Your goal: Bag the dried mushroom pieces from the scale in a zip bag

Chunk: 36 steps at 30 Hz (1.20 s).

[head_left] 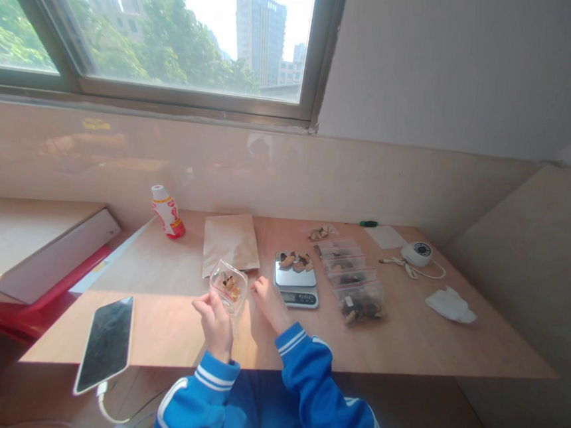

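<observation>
My L hand [216, 324] pinches the clear plastic bag [218, 276] btwn thumb & fingers, just below & left of the frame's centre; a few tan & dark dry-looking pcs [230, 288] show inside. My R hand [269, 298] is just beside it, nearer mid-frame, fingers bent; can't tell if they're gripping anything. Bag looks v. light, soft & floppy, prob. a bit slippery, so I'd judge 2 hold points best: 1 on each side edge, w/o squeezing the middle. Contents look brittle, likely to crumble if pressed. Right of centre, the digital scale [294, 280] carries more brown pcs [287, 261]; filled bags [357, 307] lie in a row, centre-right of frame. Brown paper pouch [230, 241] lies just above the bag in frame, L of centre.
</observation>
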Available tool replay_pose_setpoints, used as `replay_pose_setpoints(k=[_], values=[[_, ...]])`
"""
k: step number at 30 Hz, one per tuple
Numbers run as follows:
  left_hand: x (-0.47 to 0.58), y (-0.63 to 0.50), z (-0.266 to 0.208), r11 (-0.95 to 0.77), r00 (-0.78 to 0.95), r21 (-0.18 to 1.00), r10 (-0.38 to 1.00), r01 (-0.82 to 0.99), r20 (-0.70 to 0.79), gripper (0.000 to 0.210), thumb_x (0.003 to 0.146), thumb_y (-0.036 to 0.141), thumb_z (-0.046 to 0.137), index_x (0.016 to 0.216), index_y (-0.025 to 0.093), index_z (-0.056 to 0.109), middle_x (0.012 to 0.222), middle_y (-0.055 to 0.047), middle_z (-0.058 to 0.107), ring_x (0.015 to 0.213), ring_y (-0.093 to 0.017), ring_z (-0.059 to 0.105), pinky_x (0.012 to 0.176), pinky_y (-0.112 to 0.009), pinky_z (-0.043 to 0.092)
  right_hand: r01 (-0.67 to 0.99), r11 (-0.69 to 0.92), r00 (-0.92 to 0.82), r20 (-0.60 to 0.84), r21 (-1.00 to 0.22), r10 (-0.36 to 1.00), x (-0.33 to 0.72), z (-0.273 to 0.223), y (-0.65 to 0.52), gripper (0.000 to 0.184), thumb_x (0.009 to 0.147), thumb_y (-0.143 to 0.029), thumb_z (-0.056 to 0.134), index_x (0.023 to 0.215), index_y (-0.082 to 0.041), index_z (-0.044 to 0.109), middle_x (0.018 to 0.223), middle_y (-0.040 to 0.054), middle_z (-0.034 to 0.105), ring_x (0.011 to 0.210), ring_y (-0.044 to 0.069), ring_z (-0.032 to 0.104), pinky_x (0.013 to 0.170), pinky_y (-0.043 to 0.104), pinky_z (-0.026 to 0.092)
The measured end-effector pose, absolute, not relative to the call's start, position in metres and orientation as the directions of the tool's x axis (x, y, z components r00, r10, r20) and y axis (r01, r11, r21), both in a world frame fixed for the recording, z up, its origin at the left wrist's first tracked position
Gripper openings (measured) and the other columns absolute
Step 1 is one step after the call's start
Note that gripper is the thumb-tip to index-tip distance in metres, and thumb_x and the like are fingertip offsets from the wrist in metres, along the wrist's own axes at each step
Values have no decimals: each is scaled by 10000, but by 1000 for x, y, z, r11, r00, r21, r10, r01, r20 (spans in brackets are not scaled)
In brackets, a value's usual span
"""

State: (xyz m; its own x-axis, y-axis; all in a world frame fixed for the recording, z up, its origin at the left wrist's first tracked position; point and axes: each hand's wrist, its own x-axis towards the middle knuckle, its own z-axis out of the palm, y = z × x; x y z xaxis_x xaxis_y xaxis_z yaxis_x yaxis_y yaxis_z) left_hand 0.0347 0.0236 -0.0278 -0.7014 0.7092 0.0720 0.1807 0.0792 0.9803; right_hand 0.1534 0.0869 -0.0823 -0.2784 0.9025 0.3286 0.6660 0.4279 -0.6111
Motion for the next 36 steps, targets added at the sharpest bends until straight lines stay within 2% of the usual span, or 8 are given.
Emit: replay_pose_setpoints(k=[8,13,18,22,25,28,32,36], values=[[40,20,-26,115,-680,979,732,170,32,211,846,468,393,780,272,354,709,-3,560,672,-249,580,627,-406,458,597,351,-130,345,-722,930,169,-31,80,156,868,-169,517,858,-205,668,859,41,692,805,181,638,744,294,496],[44,21,-30,121,-669,977,743,177,30,222,869,455,363,810,242,359,750,-3,549,712,-229,583,667,-388,451,274,329,107,369,-904,923,174,24,66,154,840,-278,558,893,-207,684,870,35,711,767,166,651,700,278,520],[47,20,-30,105,-655,980,755,168,31,222,873,450,361,818,235,358,763,-24,556,724,-237,592,669,-392,457,116,312,-151,294,-943,944,173,48,53,215,814,-331,599,986,-226,675,937,20,726,845,169,680,751,289,533],[50,19,-26,99,-646,981,763,168,34,221,875,449,346,824,235,360,760,-22,561,723,-233,598,669,-384,463,61,270,-171,256,-961,951,170,45,50,209,829,-316,588,995,-213,662,952,27,727,875,173,683,787,303,532],[50,19,-24,102,-640,979,768,175,34,222,875,453,339,817,239,357,727,-2,553,690,-223,595,662,-375,463,113,330,-164,310,-937,936,175,37,55,199,865,-308,538,989,-221,666,989,29,718,931,174,660,819,303,512],[46,20,-23,113,-656,976,754,186,38,213,871,445,338,805,244,350,706,5,543,662,-228,586,639,-374,451,256,365,19,382,-895,924,194,15,71,242,899,-295,449,990,-211,658,1020,63,696,963,195,631,840,333,492],[40,20,-25,115,-667,973,743,200,49,203,869,439,343,810,245,349,682,4,536,622,-230,577,601,-365,438,628,172,319,452,-759,833,226,-36,107,289,844,-306,468,1020,-127,611,1067,184,629,1051,303,542,929,485,407],[42,17,-27,104,-662,972,746,212,65,217,866,448,349,804,240,355,691,-20,549,639,-238,586,610,-372,439,721,44,372,441,-691,817,246,-79,132,533,724,-325,618,1159,-32,529,1205,286,528,1154,397,433,963,574,317]])
